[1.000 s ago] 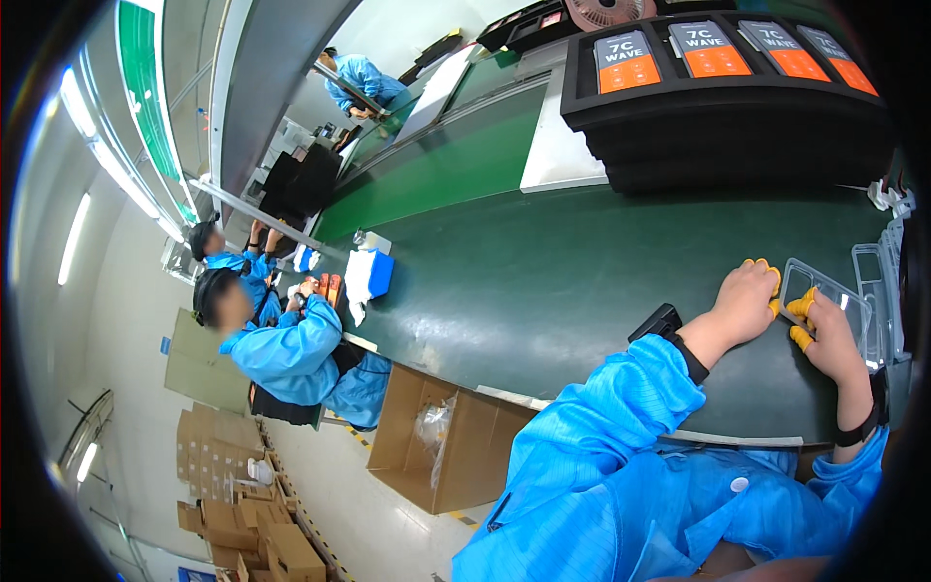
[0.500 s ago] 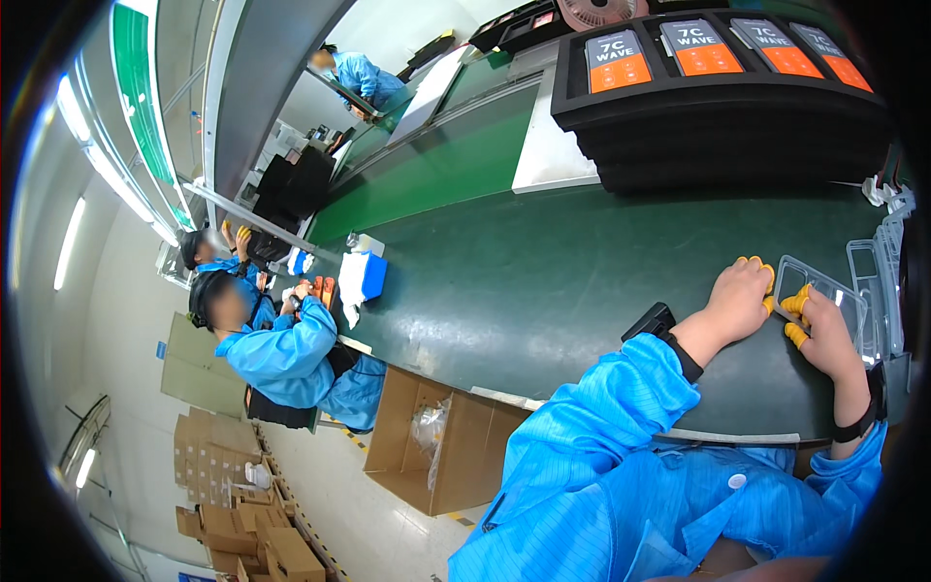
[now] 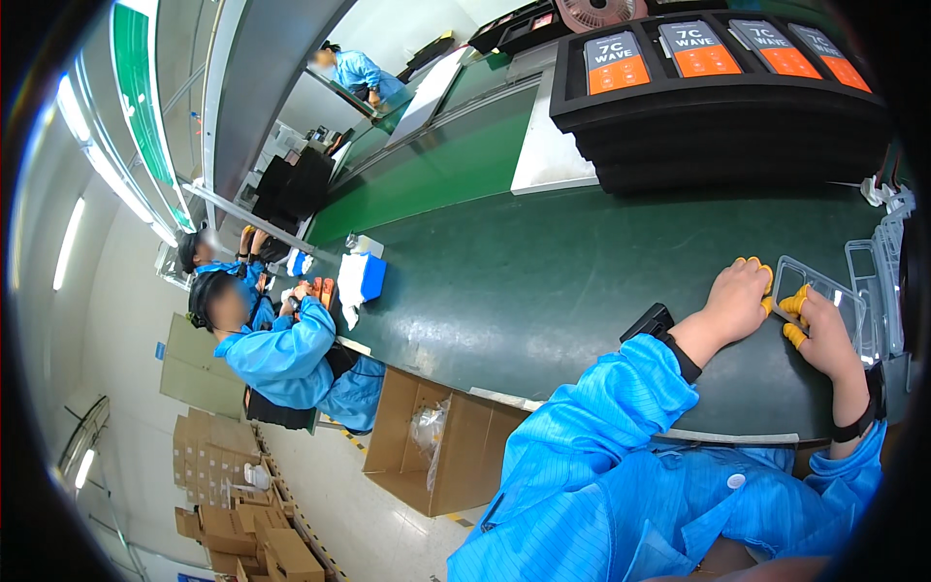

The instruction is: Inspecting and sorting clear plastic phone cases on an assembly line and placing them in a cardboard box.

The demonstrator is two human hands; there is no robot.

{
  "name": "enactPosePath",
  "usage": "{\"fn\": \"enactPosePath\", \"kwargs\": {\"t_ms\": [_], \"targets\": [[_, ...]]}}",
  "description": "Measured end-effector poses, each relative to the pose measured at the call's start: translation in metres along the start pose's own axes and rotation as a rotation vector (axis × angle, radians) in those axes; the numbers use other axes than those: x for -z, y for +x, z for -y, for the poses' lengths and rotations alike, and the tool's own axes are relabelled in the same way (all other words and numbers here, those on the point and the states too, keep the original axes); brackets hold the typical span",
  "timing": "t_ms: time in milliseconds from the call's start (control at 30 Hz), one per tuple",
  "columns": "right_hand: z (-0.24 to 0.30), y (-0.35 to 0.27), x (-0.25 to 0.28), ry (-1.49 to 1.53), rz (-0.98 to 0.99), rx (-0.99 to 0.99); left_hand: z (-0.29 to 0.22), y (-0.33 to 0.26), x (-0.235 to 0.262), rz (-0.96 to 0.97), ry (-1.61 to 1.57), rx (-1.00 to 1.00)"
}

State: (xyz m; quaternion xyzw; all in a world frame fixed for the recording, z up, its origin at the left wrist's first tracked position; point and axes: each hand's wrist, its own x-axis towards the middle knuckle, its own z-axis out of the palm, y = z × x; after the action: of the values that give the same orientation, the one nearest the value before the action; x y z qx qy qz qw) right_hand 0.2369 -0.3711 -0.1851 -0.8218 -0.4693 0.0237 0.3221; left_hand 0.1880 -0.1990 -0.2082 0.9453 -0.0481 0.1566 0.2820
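My left hand (image 3: pixel 739 299) rests low over the green work table with its fingers curled, yellow covers on the fingertips. Those tips meet the left edge of a clear plastic frame (image 3: pixel 819 281), a thin rectangle with rounded corners. From the other side my right hand (image 3: pixel 826 336), also with yellow fingertip covers, pinches near the frame's lower left corner. The two hands' fingertips are close together there. Whatever lies under the left fingers is hidden by the hand.
More clear plastic frames (image 3: pixel 887 281) lie at the right edge. Stacked black trays (image 3: pixel 722 136) with grey-and-orange packages stand beyond my hands. Farther left are a blue box (image 3: pixel 373 276) with white tissue, two seated co-workers and an open carton (image 3: pixel 480 446) beside the table.
My hands and the frame stay nearly still. At the far left, a co-worker's raised hands have shifted slightly, and the person at the back has moved an arm.
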Motion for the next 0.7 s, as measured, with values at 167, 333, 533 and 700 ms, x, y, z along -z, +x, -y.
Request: {"fn": "enactPosePath", "kwargs": {"t_ms": [167, 333, 533, 700], "targets": [[-0.0009, -0.0005, -0.0005, -0.019, 0.018, -0.031, 0.0019, 0.0001, -0.0023, -0.006, -0.004, 0.009], [-0.0055, -0.0024, -0.0026, -0.029, 0.012, -0.032, 0.0016, 0.0001, -0.0035, -0.014, -0.013, -0.004], [-0.0050, -0.0020, -0.0017, -0.026, 0.011, -0.029, 0.0008, 0.0005, -0.0022, -0.003, -0.004, 0.000], [-0.0018, -0.0013, -0.0001, -0.019, 0.008, -0.016, -0.0004, 0.0002, 0.0001, -0.004, -0.006, 0.001]]}}
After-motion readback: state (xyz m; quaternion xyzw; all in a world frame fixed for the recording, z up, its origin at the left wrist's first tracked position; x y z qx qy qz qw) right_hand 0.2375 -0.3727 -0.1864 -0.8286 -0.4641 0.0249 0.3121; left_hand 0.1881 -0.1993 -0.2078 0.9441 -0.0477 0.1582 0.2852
